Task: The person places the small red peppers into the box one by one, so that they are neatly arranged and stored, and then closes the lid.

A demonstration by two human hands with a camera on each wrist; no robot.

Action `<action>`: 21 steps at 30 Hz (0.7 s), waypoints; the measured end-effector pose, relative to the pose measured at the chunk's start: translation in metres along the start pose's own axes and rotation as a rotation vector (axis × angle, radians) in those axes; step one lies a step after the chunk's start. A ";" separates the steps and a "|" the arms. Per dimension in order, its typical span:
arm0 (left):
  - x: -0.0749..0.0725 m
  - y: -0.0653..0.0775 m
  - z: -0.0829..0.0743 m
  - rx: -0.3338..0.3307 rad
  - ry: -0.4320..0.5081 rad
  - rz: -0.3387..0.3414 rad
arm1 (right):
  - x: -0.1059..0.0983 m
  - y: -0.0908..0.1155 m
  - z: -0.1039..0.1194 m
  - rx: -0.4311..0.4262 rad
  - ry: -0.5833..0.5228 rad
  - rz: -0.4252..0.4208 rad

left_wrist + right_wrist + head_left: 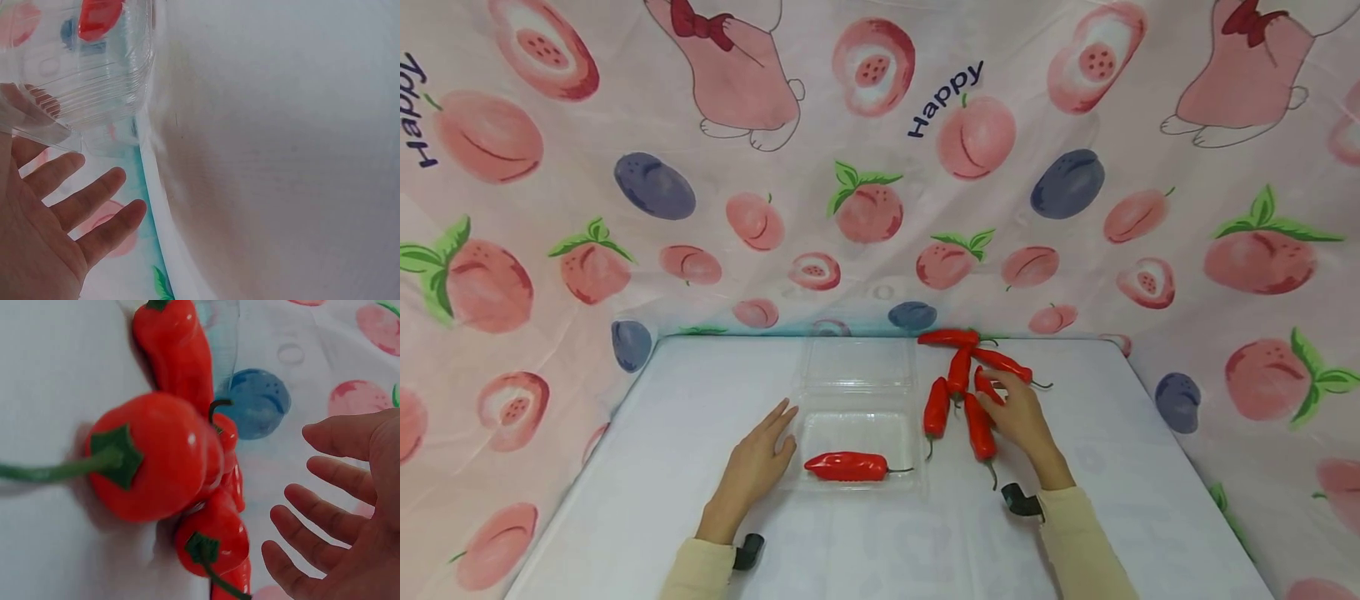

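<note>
Lower right of centre, I'd pinch one red pepper [980, 429] mid-body with my right hand [1018, 410], fingers loose and empty (left hand [756, 463], relaxed too, by the clear box [859, 432]).

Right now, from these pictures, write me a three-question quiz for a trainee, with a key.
1. How many red peppers show outside the clear container in the head view?
2. True or false: the left hand is reaching among the loose peppers.
3. In the head view, the stem of the pepper inside the container points toward the picture's: A) left; B) right; C) top.

Key:
1. Six.
2. False: the right hand is at the loose peppers; the left is by the container's left side.
3. B.
</note>
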State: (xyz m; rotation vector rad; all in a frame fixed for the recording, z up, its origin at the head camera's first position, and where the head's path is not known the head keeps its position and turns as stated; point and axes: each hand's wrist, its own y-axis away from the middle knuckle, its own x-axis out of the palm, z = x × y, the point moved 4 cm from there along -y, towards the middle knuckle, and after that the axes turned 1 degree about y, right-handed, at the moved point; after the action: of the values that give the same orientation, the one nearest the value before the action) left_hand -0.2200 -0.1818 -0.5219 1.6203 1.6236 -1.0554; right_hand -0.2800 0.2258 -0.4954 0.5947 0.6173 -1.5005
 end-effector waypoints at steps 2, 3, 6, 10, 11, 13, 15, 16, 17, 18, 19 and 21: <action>0.000 0.000 0.000 -0.001 -0.003 0.000 | 0.000 -0.003 -0.004 0.004 0.012 -0.003; 0.000 0.000 0.000 -0.003 -0.002 -0.001 | 0.000 -0.004 -0.007 0.005 0.023 -0.008; 0.001 0.000 0.000 -0.007 -0.002 0.002 | 0.002 -0.009 -0.015 0.000 0.054 -0.016; 0.001 0.000 0.001 -0.010 -0.003 0.003 | 0.004 -0.012 -0.024 0.011 0.082 -0.013; 0.001 0.000 0.001 -0.011 -0.002 0.003 | 0.004 -0.013 -0.025 0.016 0.085 -0.012; 0.001 0.000 0.001 -0.013 0.000 0.003 | 0.006 -0.014 -0.028 0.030 0.086 -0.008; 0.001 0.000 0.001 -0.012 0.005 0.004 | 0.006 -0.015 -0.030 0.044 0.083 -0.004; 0.000 0.000 0.001 -0.012 0.005 0.005 | 0.007 -0.016 -0.031 0.048 0.084 -0.003; 0.000 0.000 0.001 -0.015 0.007 0.007 | 0.007 -0.017 -0.032 0.052 0.085 0.001; 0.000 0.000 0.000 -0.014 0.007 0.007 | 0.008 -0.017 -0.032 0.061 0.086 0.004; 0.001 0.000 0.001 -0.014 0.006 0.006 | 0.008 -0.018 -0.033 0.065 0.089 0.007; 0.001 0.000 0.000 -0.013 0.004 0.005 | 0.009 -0.019 -0.036 0.075 0.095 0.012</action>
State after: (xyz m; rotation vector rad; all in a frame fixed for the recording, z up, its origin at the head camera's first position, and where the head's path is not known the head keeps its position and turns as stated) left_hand -0.2205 -0.1818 -0.5227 1.6182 1.6248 -1.0374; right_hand -0.2993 0.2447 -0.5270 0.7298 0.6309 -1.4960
